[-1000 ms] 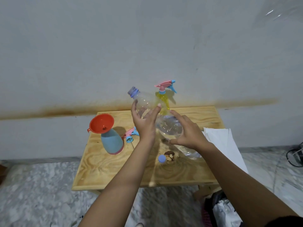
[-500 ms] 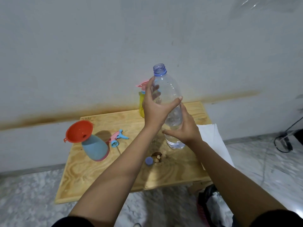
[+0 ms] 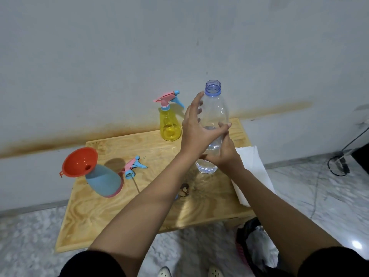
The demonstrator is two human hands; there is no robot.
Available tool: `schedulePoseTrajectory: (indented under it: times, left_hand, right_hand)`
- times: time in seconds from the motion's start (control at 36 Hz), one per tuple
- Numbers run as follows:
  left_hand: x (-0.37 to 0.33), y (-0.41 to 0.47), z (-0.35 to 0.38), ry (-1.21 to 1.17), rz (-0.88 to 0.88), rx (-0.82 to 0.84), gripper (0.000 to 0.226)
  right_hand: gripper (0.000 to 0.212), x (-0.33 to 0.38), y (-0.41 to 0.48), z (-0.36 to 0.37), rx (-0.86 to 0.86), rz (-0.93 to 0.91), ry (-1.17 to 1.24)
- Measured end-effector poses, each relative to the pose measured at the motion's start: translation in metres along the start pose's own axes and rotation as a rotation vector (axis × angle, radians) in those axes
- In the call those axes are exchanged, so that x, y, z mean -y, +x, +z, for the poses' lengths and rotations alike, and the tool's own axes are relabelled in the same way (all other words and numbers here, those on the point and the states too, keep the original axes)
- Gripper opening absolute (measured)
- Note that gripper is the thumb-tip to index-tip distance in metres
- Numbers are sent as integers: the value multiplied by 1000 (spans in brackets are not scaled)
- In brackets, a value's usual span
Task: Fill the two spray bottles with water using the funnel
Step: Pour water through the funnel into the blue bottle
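Water bottle [image 3: 214, 108] upright, uncapped, both hands' fingers [image 3: 224, 125] wrapped around, near table's [image 3: 119, 212] right edge.

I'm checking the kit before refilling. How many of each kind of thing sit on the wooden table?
Spray bottles: 2, yellow and blue
Loose spray heads: 1
Funnels: 1, orange
Clear water bottles: 1
White paper sheets: 1
Total: 6

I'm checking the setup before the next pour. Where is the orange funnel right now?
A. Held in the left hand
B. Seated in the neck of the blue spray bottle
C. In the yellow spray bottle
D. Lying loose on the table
B: the orange funnel sits in the neck of the blue spray bottle, whose loose trigger head lies beside it.
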State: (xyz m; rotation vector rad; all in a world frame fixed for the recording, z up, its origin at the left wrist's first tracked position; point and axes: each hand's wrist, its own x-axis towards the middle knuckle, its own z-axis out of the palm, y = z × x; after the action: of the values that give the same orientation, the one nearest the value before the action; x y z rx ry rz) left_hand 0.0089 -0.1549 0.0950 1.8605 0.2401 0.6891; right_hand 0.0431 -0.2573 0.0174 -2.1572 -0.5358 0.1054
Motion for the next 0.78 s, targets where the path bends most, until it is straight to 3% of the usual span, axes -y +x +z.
schedulePoseTrajectory:
  times: [0.25,0.56,0.78]
  left_hand:
    - [3,-4,5,19,25,76,97]
    - [3,-5,-9,178,49,310,99]
    - [-9,-10,-17,346,70,294,100]
  right_hand:
    - [118,-8,-2,-2,-21,-28,-18]
    - [106,-6,-6,-6,17,31,59]
    - [97,4,-6,-16,108,150,-8]
